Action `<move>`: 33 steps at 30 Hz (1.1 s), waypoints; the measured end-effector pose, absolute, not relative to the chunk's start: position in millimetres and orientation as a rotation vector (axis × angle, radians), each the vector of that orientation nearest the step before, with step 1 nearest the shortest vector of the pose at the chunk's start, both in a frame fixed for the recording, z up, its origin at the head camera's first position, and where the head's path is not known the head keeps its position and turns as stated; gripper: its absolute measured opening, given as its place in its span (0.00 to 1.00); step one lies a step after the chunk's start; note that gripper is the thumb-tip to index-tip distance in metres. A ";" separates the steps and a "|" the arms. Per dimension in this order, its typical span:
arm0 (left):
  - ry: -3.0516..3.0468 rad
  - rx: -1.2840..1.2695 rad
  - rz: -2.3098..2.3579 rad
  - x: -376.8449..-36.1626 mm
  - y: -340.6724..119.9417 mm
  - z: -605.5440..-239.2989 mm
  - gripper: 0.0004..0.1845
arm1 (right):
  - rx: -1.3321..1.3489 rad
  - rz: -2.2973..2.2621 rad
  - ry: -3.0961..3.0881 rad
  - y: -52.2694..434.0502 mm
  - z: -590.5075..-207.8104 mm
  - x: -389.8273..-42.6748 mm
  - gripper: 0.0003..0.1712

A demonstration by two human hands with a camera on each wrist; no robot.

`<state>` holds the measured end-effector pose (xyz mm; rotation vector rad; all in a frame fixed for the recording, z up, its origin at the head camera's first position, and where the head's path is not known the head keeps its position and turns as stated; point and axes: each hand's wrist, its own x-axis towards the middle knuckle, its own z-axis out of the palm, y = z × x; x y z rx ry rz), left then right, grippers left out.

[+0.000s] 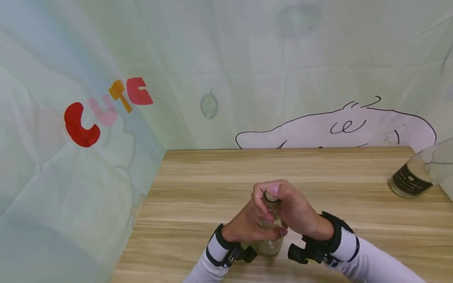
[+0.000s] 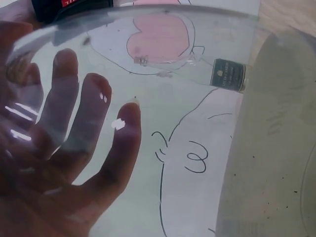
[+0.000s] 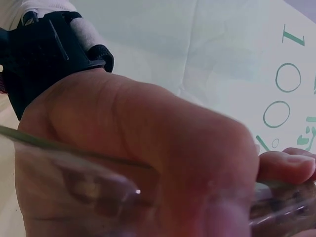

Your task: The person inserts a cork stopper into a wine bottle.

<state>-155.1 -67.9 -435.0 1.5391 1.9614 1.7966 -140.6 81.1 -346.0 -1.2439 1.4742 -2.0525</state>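
Observation:
A clear glass bottle (image 1: 270,247) stands upright near the table's front edge. My left hand (image 1: 247,224) grips its body, the thumb lying across the front of the glass. Over the top, my right hand (image 1: 297,208) curls its thumb and index finger round the neck by the round top (image 1: 271,197). The left wrist view looks through the curved glass at the left hand's spread fingers (image 2: 123,148). The back of the right hand (image 3: 148,133) fills much of the right wrist view, hiding most of the neck.
Another clear bottle (image 1: 412,179) with a black label stands at the table's right end. A printed cloth (image 1: 219,59) with drawings and coloured letters hangs behind and to the left of the wooden table (image 1: 198,177). Both wrists wear black strapped cameras.

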 end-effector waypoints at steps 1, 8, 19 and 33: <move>1.964 1.540 1.795 -154.9 -67.8 -435.2 0.29 | -1.246 -2.057 1.473 81.0 -345.8 -140.6 0.20; 1.960 1.524 1.795 -155.5 -67.0 -436.5 0.30 | -1.251 -2.069 1.479 80.7 -345.3 -140.5 0.19; 1.943 1.487 1.812 -154.9 -66.2 -437.3 0.26 | -1.247 -2.083 1.495 81.2 -349.0 -137.7 0.18; 1.945 1.494 1.837 -153.4 -75.3 -434.5 0.29 | -1.253 -2.032 1.796 79.3 -352.8 -136.3 0.12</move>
